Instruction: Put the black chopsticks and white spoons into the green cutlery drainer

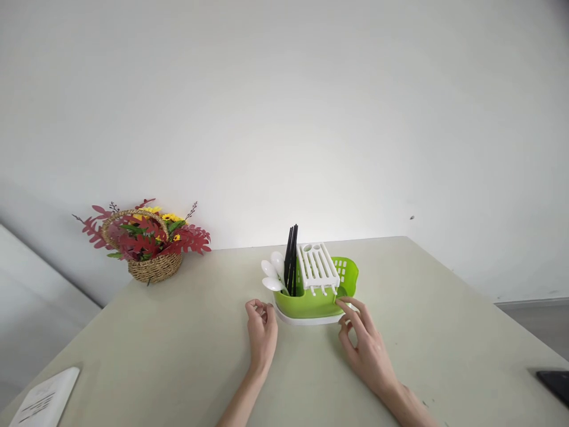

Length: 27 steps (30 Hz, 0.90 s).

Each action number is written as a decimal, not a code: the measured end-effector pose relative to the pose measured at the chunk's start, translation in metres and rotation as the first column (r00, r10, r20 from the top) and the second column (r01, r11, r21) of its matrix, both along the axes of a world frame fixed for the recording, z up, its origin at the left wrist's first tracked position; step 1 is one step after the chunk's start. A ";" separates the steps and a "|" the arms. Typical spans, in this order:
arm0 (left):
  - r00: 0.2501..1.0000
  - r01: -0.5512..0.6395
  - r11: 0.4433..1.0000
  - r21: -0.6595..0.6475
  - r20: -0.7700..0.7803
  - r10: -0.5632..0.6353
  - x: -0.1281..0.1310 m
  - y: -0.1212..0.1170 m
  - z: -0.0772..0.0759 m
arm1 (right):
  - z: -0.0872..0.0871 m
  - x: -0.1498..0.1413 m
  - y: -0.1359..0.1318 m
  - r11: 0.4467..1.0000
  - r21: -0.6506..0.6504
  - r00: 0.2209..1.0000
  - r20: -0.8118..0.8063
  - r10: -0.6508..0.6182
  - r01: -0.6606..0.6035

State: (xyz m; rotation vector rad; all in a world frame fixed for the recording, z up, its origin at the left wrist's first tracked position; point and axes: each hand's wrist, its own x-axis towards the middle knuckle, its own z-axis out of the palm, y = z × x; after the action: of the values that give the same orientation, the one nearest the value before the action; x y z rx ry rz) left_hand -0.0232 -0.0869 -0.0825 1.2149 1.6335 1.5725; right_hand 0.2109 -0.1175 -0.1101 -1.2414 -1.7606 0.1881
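A green plastic utensil rack [306, 306] stands on a white tray [306, 321] near the middle of the table. Several white spoons [272, 283] lean out of its left end, beside upright black chopsticks [291, 258]. A white slotted holder [319, 267] with small hooks sits over the rack's middle. My left hand [261, 332] is curled closed beside the tray's left edge, with nothing visible in its fingers. At the front right, my right hand [365, 343] has its fingers apart, the index fingertip at the rack's front wall.
A wicker basket [155, 268] of red leaves and yellow flowers stands at the back left by the wall [284, 118]. A white flat object with dark marks [47, 398] lies at the left front edge of the table [186, 356]. A black object [555, 382] is at the right edge.
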 end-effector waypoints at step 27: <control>0.903 0.264 0.922 0.285 -0.408 -0.132 0.080 0.059 0.157 | 0.010 0.002 0.005 0.999 0.022 0.990 -0.135 0.047 -0.044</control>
State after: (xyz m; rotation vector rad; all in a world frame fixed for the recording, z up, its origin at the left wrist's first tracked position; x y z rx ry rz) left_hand 0.0569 -0.0281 0.0745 1.9116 1.4317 1.5927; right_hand 0.2124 -0.1124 -0.0997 -1.1489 -1.6701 0.2757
